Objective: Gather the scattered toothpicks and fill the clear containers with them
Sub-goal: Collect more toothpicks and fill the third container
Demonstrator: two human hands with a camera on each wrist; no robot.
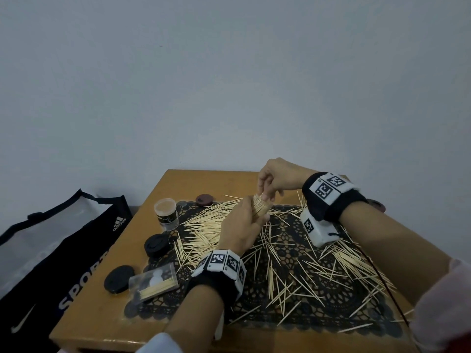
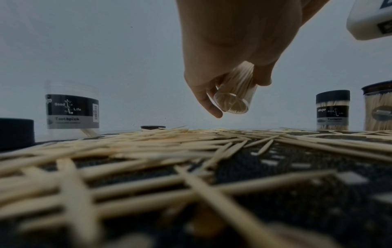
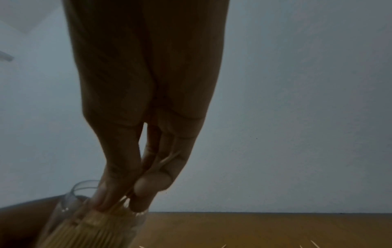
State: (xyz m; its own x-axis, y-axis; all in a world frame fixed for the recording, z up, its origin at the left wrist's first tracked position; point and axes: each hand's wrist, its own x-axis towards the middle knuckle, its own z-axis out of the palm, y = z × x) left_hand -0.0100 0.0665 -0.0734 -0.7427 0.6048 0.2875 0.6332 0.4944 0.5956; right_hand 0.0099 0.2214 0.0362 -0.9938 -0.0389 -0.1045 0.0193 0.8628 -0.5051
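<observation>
My left hand (image 1: 244, 222) grips a small clear container (image 1: 261, 208) packed with toothpicks, tilted and lifted above the mat; its round base (image 2: 231, 104) shows in the left wrist view. My right hand (image 1: 267, 189) pinches a few toothpicks (image 3: 167, 161) and holds their ends at the container's open mouth (image 3: 84, 186). Loose toothpicks (image 1: 293, 271) lie scattered over the black lace mat (image 1: 331, 301). A clear labelled container (image 1: 166, 214) stands open at the mat's back left corner and looks almost empty.
Black lids (image 1: 156, 244) (image 1: 119, 278) and a plastic pouch of toothpicks (image 1: 153, 280) lie left of the mat. A dark red lid (image 1: 204, 199) sits behind. Two filled, capped containers (image 2: 332, 109) (image 2: 378, 107) stand at the right. A sports bag (image 1: 51, 250) lies beside the table.
</observation>
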